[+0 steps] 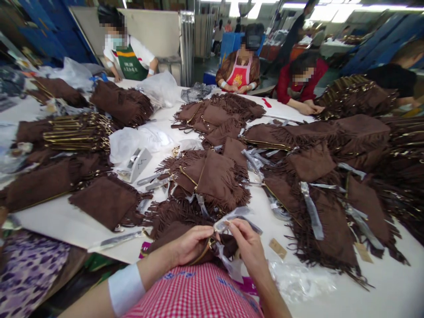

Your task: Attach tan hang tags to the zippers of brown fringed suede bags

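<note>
A brown fringed bag (175,232) with a gold zipper lies in front of me at the table's near edge. My left hand (190,245) is closed on it beside the zipper end and a metal clasp (211,242). Just above, a strap in a clear plastic sleeve (236,216) runs across both hands' fingertips. My right hand (247,243) pinches this sleeve between thumb and fingers. Loose clear plastic (228,263) hangs below, between the hands. What lies under my left fingers is hidden.
Several brown fringed bags (212,174) cover the white table (62,227), many with wrapped straps. A tan tag (277,248) and crumpled plastic (301,280) lie to my right. A white box (139,164) stands left of centre. Co-workers (243,66) are across the table.
</note>
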A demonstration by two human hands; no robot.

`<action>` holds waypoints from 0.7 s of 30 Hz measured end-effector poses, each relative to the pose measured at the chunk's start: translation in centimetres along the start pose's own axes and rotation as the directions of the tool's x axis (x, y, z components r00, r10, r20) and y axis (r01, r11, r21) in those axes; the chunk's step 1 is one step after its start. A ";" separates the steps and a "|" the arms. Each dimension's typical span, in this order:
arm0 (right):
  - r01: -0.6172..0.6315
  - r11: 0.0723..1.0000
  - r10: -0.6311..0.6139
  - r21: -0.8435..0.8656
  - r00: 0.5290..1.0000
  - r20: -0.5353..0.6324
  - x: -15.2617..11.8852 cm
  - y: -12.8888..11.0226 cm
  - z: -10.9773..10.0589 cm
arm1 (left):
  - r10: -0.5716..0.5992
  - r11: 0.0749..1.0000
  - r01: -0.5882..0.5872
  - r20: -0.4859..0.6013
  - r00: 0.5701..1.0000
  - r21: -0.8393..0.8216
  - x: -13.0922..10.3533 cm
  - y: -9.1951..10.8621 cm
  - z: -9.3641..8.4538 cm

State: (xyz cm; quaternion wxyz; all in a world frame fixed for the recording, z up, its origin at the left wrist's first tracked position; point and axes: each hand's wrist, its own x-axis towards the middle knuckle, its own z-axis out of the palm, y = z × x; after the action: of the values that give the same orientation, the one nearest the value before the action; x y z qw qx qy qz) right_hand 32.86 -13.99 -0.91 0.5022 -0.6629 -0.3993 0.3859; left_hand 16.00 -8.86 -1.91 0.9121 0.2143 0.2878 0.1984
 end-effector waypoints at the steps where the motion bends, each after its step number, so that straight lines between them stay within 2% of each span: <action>1: 0.082 0.988 -0.085 -0.130 0.996 -0.011 -0.3 -0.2 -0.1 | 0.003 1.000 -0.004 -0.018 1.000 -0.012 0.0 0.1 0.0; 4: 0.232 0.905 -0.234 -0.356 0.971 0.037 -1.5 -1.2 -0.2 | 0.000 1.000 0.000 -0.060 0.998 -0.012 0.2 0.4 -0.1; 8: 0.344 0.850 -0.274 -0.398 0.936 0.222 -2.4 -1.7 0.1 | -0.047 0.994 0.037 -0.096 0.994 -0.103 0.5 0.4 -0.1; 11: 0.348 0.813 -0.260 -0.466 0.934 0.243 -2.4 -1.3 0.5 | -0.062 0.988 0.047 -0.097 0.993 -0.144 0.7 0.1 -0.3; 14: 0.332 0.784 -0.241 -0.524 0.941 0.236 -2.1 -0.9 0.6 | -0.034 0.994 0.023 -0.104 0.994 -0.106 0.9 0.0 -0.4; 21: 0.320 0.798 -0.243 -0.510 0.946 0.214 -2.2 -0.8 0.7 | -0.018 1.000 0.014 -0.160 0.987 -0.024 0.5 0.6 0.5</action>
State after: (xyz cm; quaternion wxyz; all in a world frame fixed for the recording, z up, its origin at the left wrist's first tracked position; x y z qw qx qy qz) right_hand 31.26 -15.59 -0.01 0.3189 -0.6818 -0.6193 0.2236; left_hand 16.48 -8.27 -1.46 0.8900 0.1849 0.3595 0.2111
